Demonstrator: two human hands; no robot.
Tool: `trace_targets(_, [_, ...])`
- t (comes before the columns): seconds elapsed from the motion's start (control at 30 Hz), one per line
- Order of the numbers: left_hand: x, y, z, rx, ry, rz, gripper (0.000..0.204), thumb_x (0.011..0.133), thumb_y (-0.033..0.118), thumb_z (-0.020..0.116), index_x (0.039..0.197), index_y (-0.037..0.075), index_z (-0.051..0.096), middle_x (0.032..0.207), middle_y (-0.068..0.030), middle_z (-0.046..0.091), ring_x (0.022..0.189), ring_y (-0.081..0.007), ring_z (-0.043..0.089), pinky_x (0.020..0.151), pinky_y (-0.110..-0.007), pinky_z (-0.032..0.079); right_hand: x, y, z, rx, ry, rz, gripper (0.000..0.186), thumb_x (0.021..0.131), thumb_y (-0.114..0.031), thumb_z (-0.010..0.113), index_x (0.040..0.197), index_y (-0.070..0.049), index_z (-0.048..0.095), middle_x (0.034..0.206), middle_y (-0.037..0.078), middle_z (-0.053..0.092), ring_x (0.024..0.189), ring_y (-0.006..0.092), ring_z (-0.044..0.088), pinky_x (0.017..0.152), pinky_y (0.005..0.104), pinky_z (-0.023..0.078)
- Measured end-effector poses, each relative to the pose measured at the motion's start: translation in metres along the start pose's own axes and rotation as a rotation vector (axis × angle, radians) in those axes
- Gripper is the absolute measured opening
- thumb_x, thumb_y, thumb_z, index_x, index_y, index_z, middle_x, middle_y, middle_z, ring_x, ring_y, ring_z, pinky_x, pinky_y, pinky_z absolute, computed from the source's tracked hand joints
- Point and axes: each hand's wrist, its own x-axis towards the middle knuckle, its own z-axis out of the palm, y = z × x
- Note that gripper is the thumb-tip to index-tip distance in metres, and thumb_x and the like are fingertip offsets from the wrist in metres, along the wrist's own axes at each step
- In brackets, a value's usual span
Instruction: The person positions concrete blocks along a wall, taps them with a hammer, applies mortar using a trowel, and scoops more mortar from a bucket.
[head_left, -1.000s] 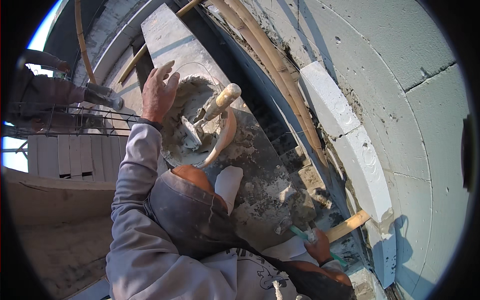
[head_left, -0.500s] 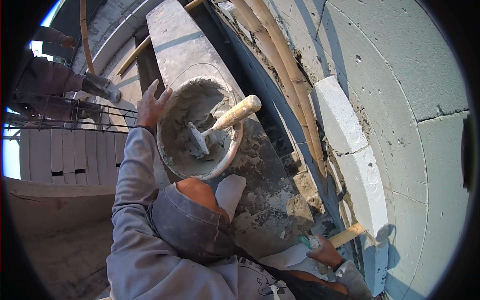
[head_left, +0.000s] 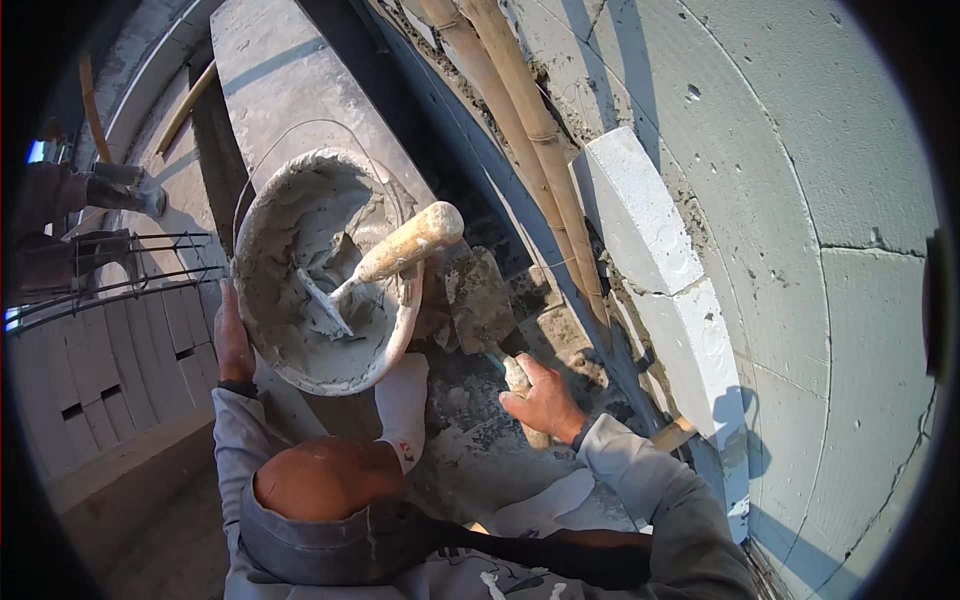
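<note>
A bucket point(head_left: 408, 330) of wet grey mortar point(head_left: 285, 235) stands in front of a person in a grey long-sleeved top, its thin wire bail point(head_left: 310, 122) looped over the far side of the rim. Inside the bucket, a tool with a wooden handle point(head_left: 410, 242) leans with its metal end sunk in the mortar, the handle slanting up over the right rim.

At the bucket's left side, the left hand point(head_left: 234, 335) is spread nearly flat, fingers extended along the outer wall and seemingly touching it; its palm is turned out of sight. Just right of the bucket and nearer the person, the right hand point(head_left: 545, 398) is wrapped firmly around the light handle of a trowel point(head_left: 481, 305), whose mortar-crusted blade points away, close to the bucket's right wall.

Nearest the person, below the bucket, a white-covered foot point(head_left: 405, 402) rests by its base. A long pale board point(head_left: 290, 75) runs out from beneath the bucket's far side. Well to the bucket's right, bamboo poles point(head_left: 535, 135) lean beside white blocks point(head_left: 650, 215), set along a curving pale wall point(head_left: 770, 190).

Left of the bucket are stacked grey blocks point(head_left: 130, 345) and a rebar frame point(head_left: 150, 267); beyond the frame, another person's boots point(head_left: 130, 192) show on the walkway.
</note>
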Motion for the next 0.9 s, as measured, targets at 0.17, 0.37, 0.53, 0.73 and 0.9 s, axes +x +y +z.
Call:
trace_targets(0.17, [0.015,-0.015,-0.022,-0.009,-0.119,0.035,0.058,0.104,0.041,0.036,0.136,-0.006,0.044,0.134,-0.0112,0.051,0.121,-0.0173,0.05,0.102,-0.03,0.039,0.018,-0.017,0.04,0.041,0.002,0.063,0.058,0.073,-0.026,0.067,0.119,0.005,0.051,0.102,0.029,0.063,0.097,0.0451,0.06,0.083,0.0463,0.049])
trace_targets(0.37, [0.0,-0.002,0.023,-0.221,-0.107,0.009,0.054,0.103,0.043,0.037,0.131,-0.002,0.048,0.125,-0.0128,0.057,0.108,-0.0221,0.059,0.093,-0.035,0.048,0.024,-0.023,0.057,-0.004,0.141,0.043,0.047,0.072,-0.022,0.07,0.109,0.0,0.052,0.098,0.029,0.061,0.092,0.0496,0.058,0.077,0.0492,0.049])
trace_targets(0.53, [0.006,0.003,0.015,-0.364,-0.02,-0.024,0.054,0.103,0.041,0.036,0.129,-0.004,0.05,0.124,-0.0145,0.058,0.109,-0.0216,0.059,0.094,-0.033,0.047,0.038,-0.038,0.068,-0.013,0.149,0.034,0.048,0.071,-0.019,0.071,0.111,-0.001,0.053,0.096,0.026,0.062,0.091,0.0481,0.059,0.076,0.0475,0.05])
trace_targets(0.73, [0.047,-0.007,-0.006,-0.359,0.039,0.103,0.049,0.102,0.037,0.043,0.124,-0.005,0.054,0.12,-0.0119,0.06,0.106,-0.0197,0.06,0.094,-0.032,0.047,0.068,-0.046,0.091,0.108,0.236,-0.038,0.04,0.067,-0.017,0.072,0.099,-0.001,0.054,0.09,0.024,0.062,0.084,0.0464,0.059,0.073,0.0466,0.049])
trace_targets(0.9, [0.089,0.007,-0.01,-0.467,0.143,0.159,0.045,0.101,0.035,0.048,0.121,-0.004,0.057,0.116,-0.0112,0.063,0.101,-0.019,0.062,0.089,-0.032,0.05,0.125,-0.07,0.096,0.092,0.267,-0.045,0.044,0.068,-0.017,0.07,0.104,0.001,0.055,0.095,0.026,0.063,0.09,0.0461,0.06,0.078,0.0469,0.049])
